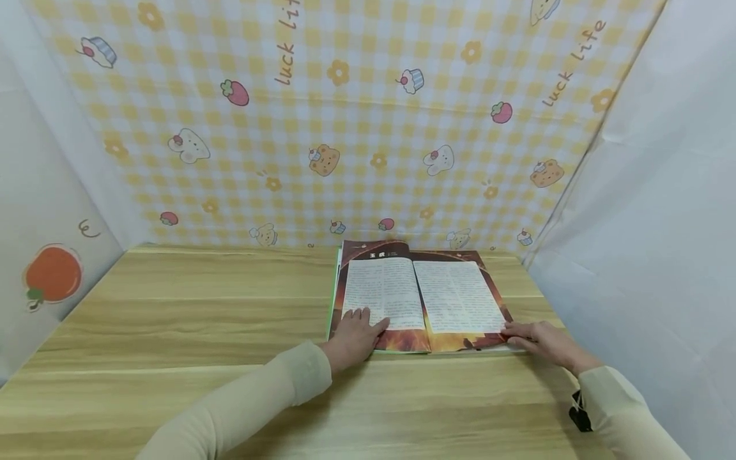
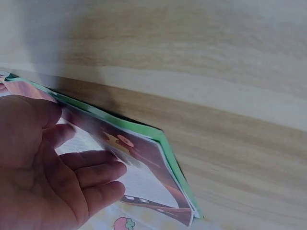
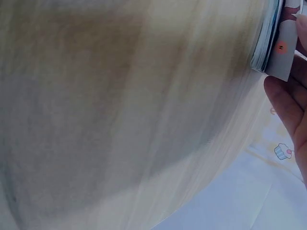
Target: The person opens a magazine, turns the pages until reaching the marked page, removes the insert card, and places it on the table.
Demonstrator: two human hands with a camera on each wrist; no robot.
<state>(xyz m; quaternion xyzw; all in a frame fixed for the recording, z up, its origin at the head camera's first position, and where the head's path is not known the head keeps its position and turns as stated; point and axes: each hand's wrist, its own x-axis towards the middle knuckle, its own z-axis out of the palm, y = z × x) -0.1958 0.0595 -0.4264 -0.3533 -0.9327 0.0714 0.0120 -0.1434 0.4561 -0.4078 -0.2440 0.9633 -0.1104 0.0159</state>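
Note:
An open magazine [image 1: 457, 297] lies on the wooden table against the patterned backdrop, printed text on both pages with red and fiery borders. My left hand [image 1: 353, 338] rests over the lower part of the left page, fingers extended and slightly spread. In the left wrist view that left hand [image 2: 57, 177] is over the page, and the magazine's green edge [image 2: 139, 125] sticks out beyond it. At the lower right corner, my right hand [image 1: 546, 342] pinches a page corner [image 3: 286, 52] between thumb and fingers; the right wrist view shows it lifted off the pages below.
The wooden table [image 1: 218, 306] extends to the left and in front of the magazine. A yellow checked backdrop [image 1: 356, 128] rises right behind it, and a white side wall [image 1: 644, 223] stands close to the right hand. Something black [image 1: 581, 412] hangs by the right sleeve.

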